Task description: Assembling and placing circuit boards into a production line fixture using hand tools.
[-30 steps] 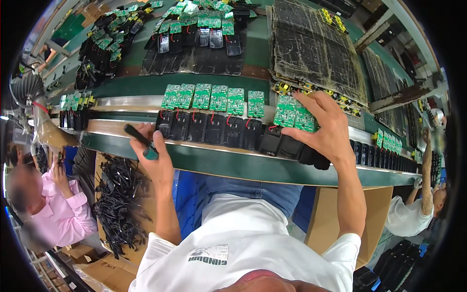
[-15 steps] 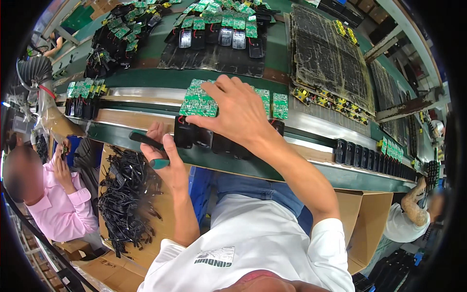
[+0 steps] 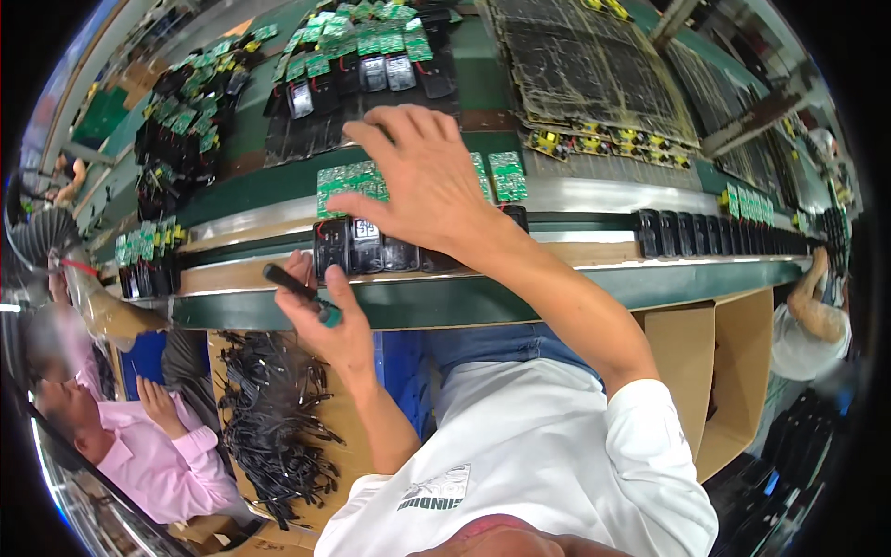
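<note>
My left hand [image 3: 329, 325] is closed around a hand tool with black and teal grips [image 3: 290, 280], just in front of the rail; its working end does not show. My right hand [image 3: 422, 181] is spread with its fingers apart over a row of green circuit boards [image 3: 348, 181], hiding part of them. Whether its fingertips press on the boards cannot be made out. Below the boards, black plastic housings [image 3: 367, 249] stand side by side on the rail, joined to the boards by red wires. One housing bears a white label.
Black housings [image 3: 705, 234] line the rail at the right; another board group [image 3: 144, 246] is at left. More boards [image 3: 367, 37] and stacked dark sheets [image 3: 594, 70] lie behind. Black cables [image 3: 278, 418] fill a carton below. A person in pink [image 3: 167, 446] sits left; another works right.
The view has shifted, so the bench sits differently in the picture. My right hand has lifted its fingers a little and opened wider, uncovering the labelled housing. My left hand still holds the tool.
</note>
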The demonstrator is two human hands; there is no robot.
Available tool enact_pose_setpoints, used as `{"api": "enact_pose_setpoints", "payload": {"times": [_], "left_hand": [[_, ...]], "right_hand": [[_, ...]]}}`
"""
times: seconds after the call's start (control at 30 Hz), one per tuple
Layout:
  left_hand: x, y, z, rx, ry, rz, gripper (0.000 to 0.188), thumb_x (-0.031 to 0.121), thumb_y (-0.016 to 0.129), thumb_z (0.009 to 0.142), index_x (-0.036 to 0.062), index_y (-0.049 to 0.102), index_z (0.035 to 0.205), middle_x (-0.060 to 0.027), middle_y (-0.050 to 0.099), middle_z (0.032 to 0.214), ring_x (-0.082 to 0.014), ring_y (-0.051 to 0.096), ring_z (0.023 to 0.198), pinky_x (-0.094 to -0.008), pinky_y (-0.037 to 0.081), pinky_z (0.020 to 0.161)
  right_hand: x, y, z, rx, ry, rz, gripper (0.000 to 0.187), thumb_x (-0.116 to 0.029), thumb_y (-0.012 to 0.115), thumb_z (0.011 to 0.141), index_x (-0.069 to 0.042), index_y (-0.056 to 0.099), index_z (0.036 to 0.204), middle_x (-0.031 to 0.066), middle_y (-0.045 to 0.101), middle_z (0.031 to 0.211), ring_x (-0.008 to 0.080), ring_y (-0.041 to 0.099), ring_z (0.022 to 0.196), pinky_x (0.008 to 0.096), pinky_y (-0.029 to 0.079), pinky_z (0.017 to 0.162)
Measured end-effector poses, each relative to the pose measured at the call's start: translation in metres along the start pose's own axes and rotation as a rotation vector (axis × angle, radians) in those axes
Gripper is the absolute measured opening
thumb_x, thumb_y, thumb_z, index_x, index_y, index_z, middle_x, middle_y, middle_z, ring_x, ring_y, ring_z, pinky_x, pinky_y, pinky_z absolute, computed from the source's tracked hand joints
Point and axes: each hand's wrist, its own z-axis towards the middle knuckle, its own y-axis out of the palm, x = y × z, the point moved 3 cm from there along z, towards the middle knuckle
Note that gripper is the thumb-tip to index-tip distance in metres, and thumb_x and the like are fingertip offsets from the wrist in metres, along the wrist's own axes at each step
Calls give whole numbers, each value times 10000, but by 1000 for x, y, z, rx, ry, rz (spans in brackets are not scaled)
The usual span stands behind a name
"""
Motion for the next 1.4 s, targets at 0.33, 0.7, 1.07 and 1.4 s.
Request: {"api": "enact_pose_setpoints", "payload": {"times": [0.33,0.7,1.07,1.4], "left_hand": [[69,54,-59,-263,-2,-373,336,76,637,963,30,519,1274,-146,643,1136,-188,583,854,-287,493,741],[161,189,-135,-1172,703,-85,601,270,767,900,46,557,1417,-139,566,1471,-369,540,1313,-484,408,1137],[120,199,-68,-805,829,518,566,173,621,961,24,500,1493,-212,434,1597,-401,351,1510,-538,206,1283],[115,188,-60,-802,728,530,582,203,608,982,32,489,1525,-193,381,1644,-401,333,1524,-531,176,1292]], "right_hand": [[22,-169,-95,-293,271,857,1184,-369,1005,625,-22,400,1581,148,557,1458,238,621,1073,371,496,992],[131,-310,-236,379,880,743,484,21,727,772,-103,566,1211,103,658,1044,208,631,937,299,501,784],[403,-519,-337,279,1343,-804,521,-406,604,909,-36,701,1263,240,750,1168,450,695,1104,505,553,936],[552,-563,-438,7,1413,-716,661,-406,603,913,-59,556,1473,230,656,1395,421,620,1282,454,491,1084]]}}
